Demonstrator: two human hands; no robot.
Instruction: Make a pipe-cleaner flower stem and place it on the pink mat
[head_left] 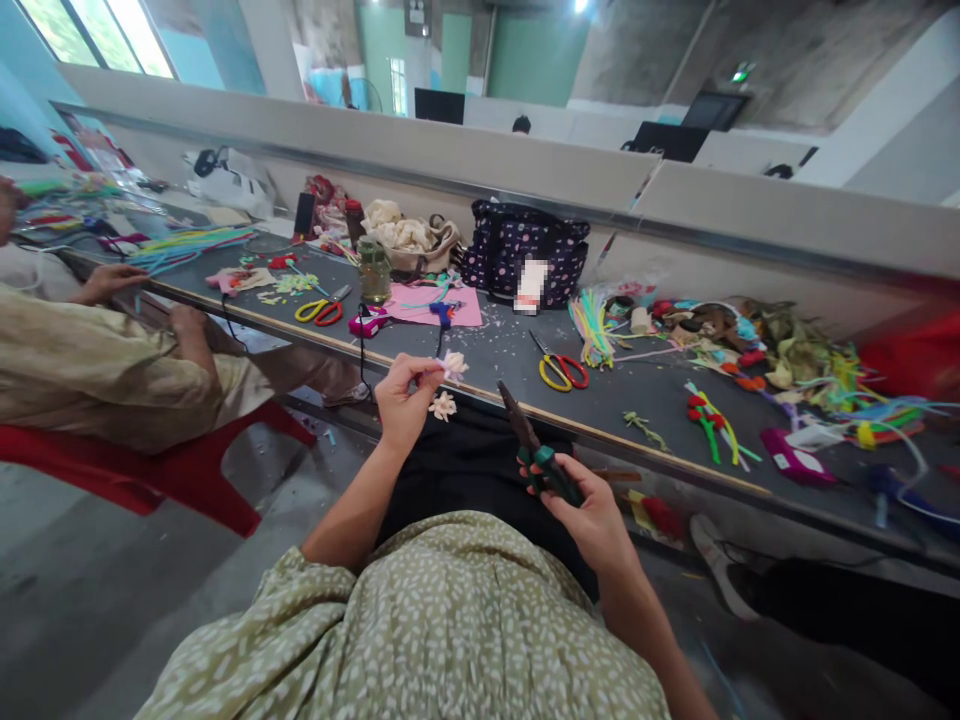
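Between the thumb and fingers of my left hand is a small pale pink-white craft flower. A second pale flower hangs just below it, over my lap; whether the two are joined I cannot tell. My right hand is wrapped round the dark green handles of a pair of pliers. The long dark jaws point up and to the left, apart from the flowers. On the table beyond lie scissors with one yellow and one red handle.
The dark table bears a pink sheet with a blue glue gun, a jar, more scissors, a bundle of pipe cleaners and a patterned bag. At left, a person sits on a red chair.
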